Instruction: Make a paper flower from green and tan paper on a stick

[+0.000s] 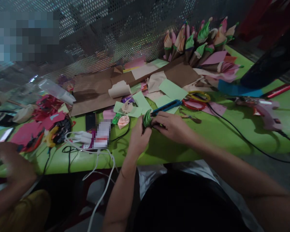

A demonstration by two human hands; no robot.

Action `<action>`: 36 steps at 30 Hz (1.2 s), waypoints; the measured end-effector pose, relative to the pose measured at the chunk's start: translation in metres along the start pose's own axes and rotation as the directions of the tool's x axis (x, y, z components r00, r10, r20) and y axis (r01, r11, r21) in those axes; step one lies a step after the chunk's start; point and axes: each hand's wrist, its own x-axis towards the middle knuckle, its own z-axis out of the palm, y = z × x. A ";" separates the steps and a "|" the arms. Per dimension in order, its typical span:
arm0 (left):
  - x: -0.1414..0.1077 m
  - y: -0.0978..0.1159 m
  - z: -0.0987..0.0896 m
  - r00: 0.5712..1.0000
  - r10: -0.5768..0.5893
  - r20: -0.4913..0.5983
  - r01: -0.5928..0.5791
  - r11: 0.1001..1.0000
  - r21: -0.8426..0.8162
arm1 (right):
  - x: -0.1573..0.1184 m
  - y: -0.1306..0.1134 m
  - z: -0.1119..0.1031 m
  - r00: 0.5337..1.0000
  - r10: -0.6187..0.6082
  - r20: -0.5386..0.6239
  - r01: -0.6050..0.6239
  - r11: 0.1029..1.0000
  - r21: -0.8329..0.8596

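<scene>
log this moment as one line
left hand: holds green pleated piece | right hand: at same piece | beyond hands: blue tool, green paper | far right: pink glue gun on green table

Clasps with left hand (137, 138) at the grip's left side, with thumb (147, 132) on the near face; meets it with right hand (172, 125) from the right, with fingers (160, 118) curled inward. Angles left forearm (123, 190) steeply below the grip; slants right forearm (222, 159) away to its lower right.

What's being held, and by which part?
A green swirled piece: the left hand grips its left side, the right hand its lower right.
</scene>
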 end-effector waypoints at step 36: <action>0.002 -0.038 -0.001 0.988 -0.157 -0.001 0.141 0.891 -0.432 | 0.001 0.004 -0.003 0.981 0.095 -0.171 -0.070 0.986 0.151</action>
